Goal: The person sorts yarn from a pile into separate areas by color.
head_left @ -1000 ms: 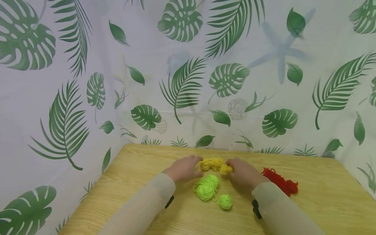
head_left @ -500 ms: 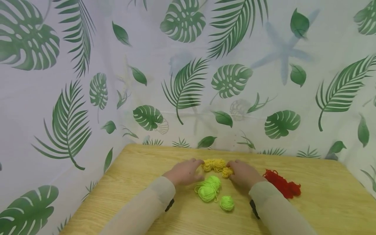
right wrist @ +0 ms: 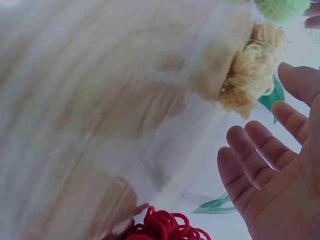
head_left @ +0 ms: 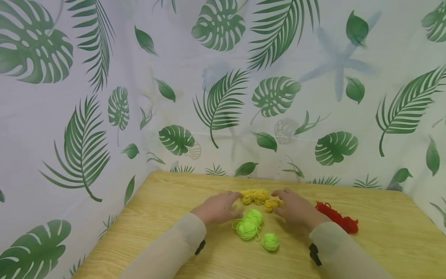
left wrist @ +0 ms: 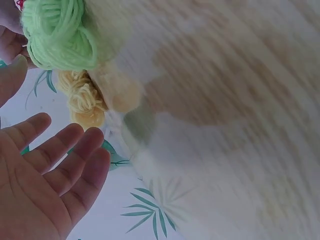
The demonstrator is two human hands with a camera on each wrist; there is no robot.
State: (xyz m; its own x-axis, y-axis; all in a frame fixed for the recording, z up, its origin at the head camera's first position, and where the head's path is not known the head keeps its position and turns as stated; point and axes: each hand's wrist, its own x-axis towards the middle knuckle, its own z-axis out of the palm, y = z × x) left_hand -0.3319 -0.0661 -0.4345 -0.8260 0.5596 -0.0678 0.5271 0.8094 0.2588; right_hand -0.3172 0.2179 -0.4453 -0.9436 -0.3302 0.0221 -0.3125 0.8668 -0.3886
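Observation:
Beside the left end of a yellow yarn skein (head_left: 255, 197) is my left hand (head_left: 218, 208), its fingers loosely extended. In the left wrist view that hand (left wrist: 55, 175) holds nothing and its palm shows. My right hand (head_left: 297, 208) stands just right of a smaller yellow yarn bundle (head_left: 272, 204). The right wrist view shows its fingers (right wrist: 255, 160) spread, with a gap between them and the yellow yarn (right wrist: 252, 70). Nearer to me, between the forearms, lie a bright green yarn skein (head_left: 249, 224) and a small green yarn ball (head_left: 270, 242).
Red yarn (head_left: 337, 217) lies right of my right hand, partly behind the wrist. All the yarn is on a wood-grain table (head_left: 167, 201). A white cloth (head_left: 223, 155) printed with leaves hangs along the table's back and left sides.
My right hand has drawn slightly right, off the small yellow bundle, and its fingers have loosened. The left hand stays beside the yellow skein. The head view has shifted a little.

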